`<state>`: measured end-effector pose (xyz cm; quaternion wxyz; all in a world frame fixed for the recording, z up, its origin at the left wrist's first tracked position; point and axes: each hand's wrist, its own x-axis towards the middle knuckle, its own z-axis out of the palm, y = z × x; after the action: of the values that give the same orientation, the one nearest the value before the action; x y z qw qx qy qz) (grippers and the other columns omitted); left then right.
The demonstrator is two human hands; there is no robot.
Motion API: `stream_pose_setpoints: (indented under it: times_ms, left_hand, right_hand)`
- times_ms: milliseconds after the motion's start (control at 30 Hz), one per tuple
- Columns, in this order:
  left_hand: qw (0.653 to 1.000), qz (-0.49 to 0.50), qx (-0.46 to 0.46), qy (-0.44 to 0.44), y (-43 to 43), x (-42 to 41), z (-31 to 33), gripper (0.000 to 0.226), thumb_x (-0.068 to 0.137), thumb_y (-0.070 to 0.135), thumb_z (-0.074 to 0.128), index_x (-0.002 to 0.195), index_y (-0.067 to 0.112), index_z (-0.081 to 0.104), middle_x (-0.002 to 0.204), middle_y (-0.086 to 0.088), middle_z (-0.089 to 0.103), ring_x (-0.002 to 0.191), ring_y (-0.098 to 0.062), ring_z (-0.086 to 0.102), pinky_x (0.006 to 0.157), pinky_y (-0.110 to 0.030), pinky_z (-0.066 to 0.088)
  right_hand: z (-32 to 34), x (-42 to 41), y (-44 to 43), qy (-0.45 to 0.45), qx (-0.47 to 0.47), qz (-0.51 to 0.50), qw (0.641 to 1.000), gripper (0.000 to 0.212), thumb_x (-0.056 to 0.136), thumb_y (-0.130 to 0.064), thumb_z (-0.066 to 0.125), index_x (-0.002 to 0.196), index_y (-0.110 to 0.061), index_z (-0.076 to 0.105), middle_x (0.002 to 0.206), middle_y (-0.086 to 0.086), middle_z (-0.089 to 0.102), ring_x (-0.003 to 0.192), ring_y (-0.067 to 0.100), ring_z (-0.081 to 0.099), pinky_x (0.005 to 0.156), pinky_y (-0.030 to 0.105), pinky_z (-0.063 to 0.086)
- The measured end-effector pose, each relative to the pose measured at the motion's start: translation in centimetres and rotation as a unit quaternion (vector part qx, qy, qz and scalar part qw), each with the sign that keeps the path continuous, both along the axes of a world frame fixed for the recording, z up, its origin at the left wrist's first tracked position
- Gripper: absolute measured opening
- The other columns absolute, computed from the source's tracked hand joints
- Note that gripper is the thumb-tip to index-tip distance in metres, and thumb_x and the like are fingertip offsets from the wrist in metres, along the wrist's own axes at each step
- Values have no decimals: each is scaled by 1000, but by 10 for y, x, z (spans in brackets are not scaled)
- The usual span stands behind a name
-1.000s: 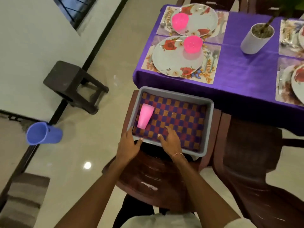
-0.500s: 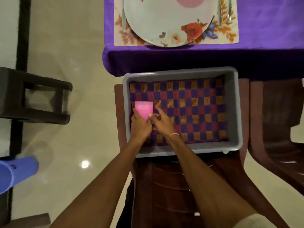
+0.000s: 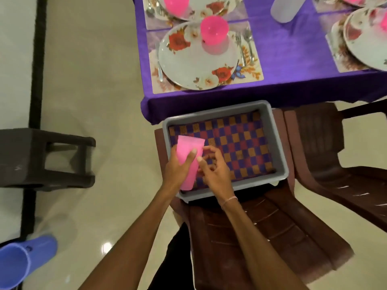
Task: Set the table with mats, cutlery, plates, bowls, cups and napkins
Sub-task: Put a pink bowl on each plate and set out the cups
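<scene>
Head view, as I read it from my station. The left hand [image 3: 178,170] wraps its fingers and thumb round the pink cup [image 3: 190,146], a smooth, tapered plastic tumbler lying tilted with its wide mouth toward the table. The cup sits over the near left corner of the grey tub [image 3: 280,147], a rigid moulded bin lined with a woven checked cloth [image 3: 240,143], presumably to cushion its load. The right hand [image 3: 215,170] hovers just beside the cup, fingers curled; I cannot tell whether it pinches anything. The tub rests on a ribbed brown chair [image 3: 261,237] drawn up to the purple-draped table [image 3: 293,59], which keeps stock within reach. The nearest floral mat [image 3: 256,75] carries a glossy plate [image 3: 188,59], a pink bowl [image 3: 214,28] and a fork [image 3: 239,42], but no cup; I judge it the likely destination.
</scene>
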<state>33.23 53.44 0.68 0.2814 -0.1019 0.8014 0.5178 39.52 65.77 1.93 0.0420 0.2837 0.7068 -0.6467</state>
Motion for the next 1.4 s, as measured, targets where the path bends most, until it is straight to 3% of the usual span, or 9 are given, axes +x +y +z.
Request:
stream_pose_setpoints:
  times_ms: [233,400,467,567,767,900,1067,1267,1400]
  left_hand:
    - [991,24,129,7,-34,10,108,65,84,66,59,133,25,53,115,-6,71,93,-27,74,69,-38,63]
    - [988,-17,151,3,-49,0,144,67,82,69,62,131,24,59,109,-11,74,90,-33,76,67,-41,62]
    - [988,-29,152,10,-51,-8,149,64,80,68,62,127,24,61,104,-8,75,84,-29,76,63,-37,60]
    - [985,-71,156,23,-54,-26,149,65,78,68,62,125,24,62,103,-8,75,81,-27,76,61,-34,59]
    - [978,-142,150,7,-82,-74,136,71,75,73,63,126,24,62,107,-12,74,86,-32,75,68,-47,63]
    - [973,-178,144,9,-101,-108,136,69,74,73,64,123,25,64,108,-10,74,88,-31,75,70,-46,62]
    - [962,-228,150,7,-114,-141,144,66,74,72,64,122,26,65,105,-6,74,85,-27,76,67,-37,62]
    - [953,-258,156,-9,-117,-181,158,62,73,70,65,117,26,68,100,-7,76,83,-30,75,65,-37,59]
    - [943,-296,152,-16,-127,-207,160,52,77,67,65,115,31,70,101,-4,78,85,-27,75,68,-37,58]
  right_hand:
    - [100,9,-5,134,40,53,989,27,96,-42,69,114,-26,57,130,-12,61,97,19,70,75,42,63]
    - [133,-4,-6,167,73,101,978,27,96,-34,69,122,-26,66,134,-8,61,107,7,66,82,23,57]
    - [136,-11,-8,127,38,75,988,14,92,-36,75,105,-34,71,134,-5,60,103,11,69,82,32,61]
    - [134,-22,-14,107,31,51,992,20,90,-43,75,93,-24,75,101,-5,74,93,14,71,83,46,62]
    - [132,-52,-42,110,10,-12,994,22,87,-36,80,78,-17,74,85,3,76,87,18,72,83,38,60]
    - [135,-72,-64,111,2,-42,993,19,87,-32,81,79,-15,76,86,6,77,88,25,75,83,44,63]
    - [143,-93,-76,111,-33,-74,990,45,76,-41,83,98,-2,79,95,13,79,92,29,77,84,52,63]
    - [152,-119,-75,166,-51,-81,981,26,87,-13,76,102,8,75,99,18,77,93,26,76,80,32,60]
    - [164,-153,-53,195,-70,-91,974,19,93,-9,71,91,10,67,95,17,71,88,22,71,76,33,59]
